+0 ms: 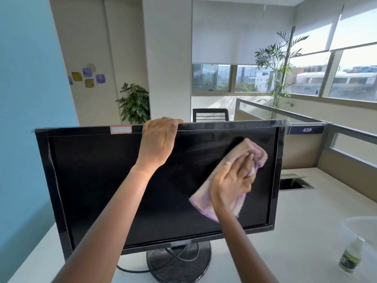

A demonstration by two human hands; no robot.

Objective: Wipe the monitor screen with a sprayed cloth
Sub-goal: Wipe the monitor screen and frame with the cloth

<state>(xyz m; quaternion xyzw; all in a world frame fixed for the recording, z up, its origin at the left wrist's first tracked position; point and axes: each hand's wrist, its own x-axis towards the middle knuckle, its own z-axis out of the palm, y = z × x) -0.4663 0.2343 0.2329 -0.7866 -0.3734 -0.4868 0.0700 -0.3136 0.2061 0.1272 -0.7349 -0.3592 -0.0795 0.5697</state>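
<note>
While left hand (158, 137) curls its grip over glossy black monitor (98, 180) top edge, right hand (230, 180) clutches fuzzy pink cloth (202, 201) against the screen. Clear spray bottle (349, 260) stands right of monitor.

A single wide-angle view came from the person's head, facing forward and slightly down across the worktop (295, 211). It sat close to the monitor (102, 180), which filled the middle of the picture. Both forearms entered from the bottom edge. Over the monitor's top it looked on to the far windows (346, 78). Straight lines bowed toward the edges.
</note>
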